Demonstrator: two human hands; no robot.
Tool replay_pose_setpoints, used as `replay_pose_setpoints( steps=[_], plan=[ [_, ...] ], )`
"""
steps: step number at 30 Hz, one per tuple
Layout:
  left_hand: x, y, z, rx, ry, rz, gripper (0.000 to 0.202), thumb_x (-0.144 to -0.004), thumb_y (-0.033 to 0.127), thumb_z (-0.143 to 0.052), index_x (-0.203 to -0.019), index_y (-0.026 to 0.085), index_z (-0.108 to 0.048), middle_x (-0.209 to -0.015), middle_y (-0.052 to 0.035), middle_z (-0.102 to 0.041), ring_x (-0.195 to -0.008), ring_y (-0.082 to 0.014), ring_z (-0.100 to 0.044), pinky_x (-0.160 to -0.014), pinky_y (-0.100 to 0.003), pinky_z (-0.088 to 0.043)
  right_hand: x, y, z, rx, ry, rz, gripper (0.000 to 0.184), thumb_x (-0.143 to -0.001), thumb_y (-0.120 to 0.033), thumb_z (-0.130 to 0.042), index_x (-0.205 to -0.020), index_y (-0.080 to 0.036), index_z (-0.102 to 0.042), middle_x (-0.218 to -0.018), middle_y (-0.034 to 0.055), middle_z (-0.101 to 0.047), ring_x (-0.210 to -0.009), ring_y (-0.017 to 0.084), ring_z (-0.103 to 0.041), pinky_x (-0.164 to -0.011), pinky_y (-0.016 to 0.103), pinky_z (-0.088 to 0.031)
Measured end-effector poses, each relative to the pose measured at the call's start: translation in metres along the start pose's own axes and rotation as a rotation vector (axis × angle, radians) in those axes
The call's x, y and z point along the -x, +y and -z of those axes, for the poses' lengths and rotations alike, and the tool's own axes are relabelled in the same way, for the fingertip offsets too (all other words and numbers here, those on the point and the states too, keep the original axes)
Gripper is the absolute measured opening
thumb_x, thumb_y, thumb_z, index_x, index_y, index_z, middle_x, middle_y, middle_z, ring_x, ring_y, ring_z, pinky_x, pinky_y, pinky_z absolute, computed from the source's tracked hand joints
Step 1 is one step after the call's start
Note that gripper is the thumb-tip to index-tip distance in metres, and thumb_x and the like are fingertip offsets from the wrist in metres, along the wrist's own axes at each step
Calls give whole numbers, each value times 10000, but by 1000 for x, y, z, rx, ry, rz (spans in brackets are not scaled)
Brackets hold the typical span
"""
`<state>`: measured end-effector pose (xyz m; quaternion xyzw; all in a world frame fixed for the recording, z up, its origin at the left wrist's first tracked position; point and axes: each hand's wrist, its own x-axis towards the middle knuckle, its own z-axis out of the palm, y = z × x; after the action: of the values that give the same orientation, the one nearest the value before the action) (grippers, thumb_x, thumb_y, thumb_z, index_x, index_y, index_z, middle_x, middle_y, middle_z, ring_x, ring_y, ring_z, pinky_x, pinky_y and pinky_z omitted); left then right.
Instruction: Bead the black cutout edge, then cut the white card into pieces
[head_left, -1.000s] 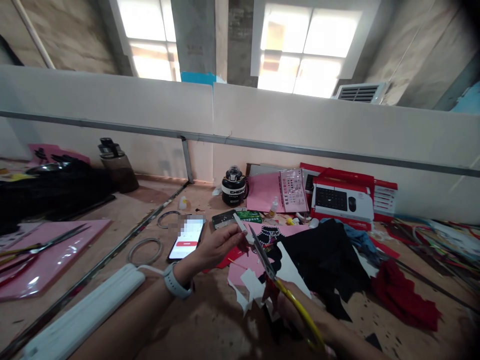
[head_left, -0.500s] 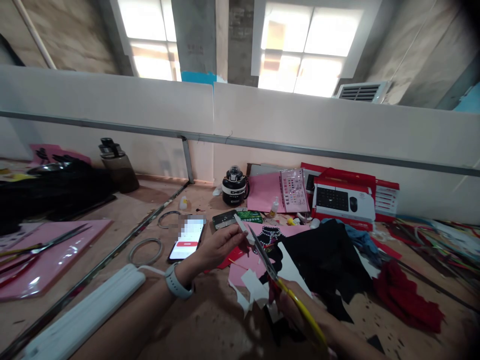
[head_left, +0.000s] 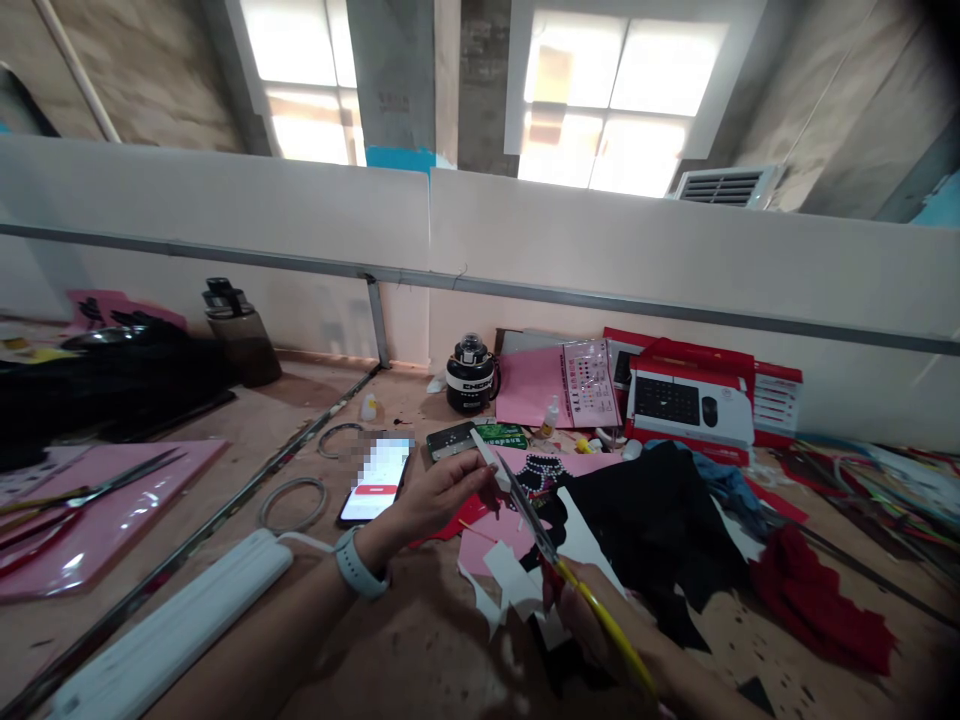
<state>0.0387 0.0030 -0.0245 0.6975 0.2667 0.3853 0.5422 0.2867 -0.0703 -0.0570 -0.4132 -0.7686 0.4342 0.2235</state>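
Note:
My left hand [head_left: 435,496] pinches a small white strip of paper [head_left: 490,461] and holds it up above the desk. My right hand [head_left: 600,625] grips yellow-handled scissors [head_left: 559,567]; their blades point up and left and meet the lower end of the strip. White paper scraps [head_left: 508,585] lie on the desk under the scissors. A grey watch sits on my left wrist [head_left: 357,565].
A phone [head_left: 375,479] with a lit screen lies left of my hand. Black cloth [head_left: 656,515], red cloth [head_left: 817,600], pink sheets [head_left: 540,385], a red keyboard box [head_left: 690,400], tape rings [head_left: 291,500], a white power strip [head_left: 172,630] and long scissors [head_left: 97,488] crowd the desk.
Both hands hold nearly the same pose; the scissors and my right hand shifted slightly right and down in the picture as the view moved a little.

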Motion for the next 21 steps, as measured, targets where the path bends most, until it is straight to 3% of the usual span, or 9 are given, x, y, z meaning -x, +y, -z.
replay_pose_setpoints(
  steps=[9,21],
  plan=[
    [0,-1,0,48,8,-12,292,-965,377,-479,-878,126,-601,-794,-44,-649,-752,-152,-647,-727,-297,-512,2,-2,-1,167,27,-39,566,-883,-684,-266,-763,-198,-529,-686,32,-525,-612,171,-471,-579,278,-387],
    [0,-1,-1,69,15,12,285,-968,371,-478,-866,129,-588,-801,-47,-664,-735,-149,-653,-703,-289,-504,-3,4,-6,191,58,-50,708,-842,-779,-166,-699,-187,-526,-641,37,-501,-582,165,-441,-534,288,-344]
  ],
)
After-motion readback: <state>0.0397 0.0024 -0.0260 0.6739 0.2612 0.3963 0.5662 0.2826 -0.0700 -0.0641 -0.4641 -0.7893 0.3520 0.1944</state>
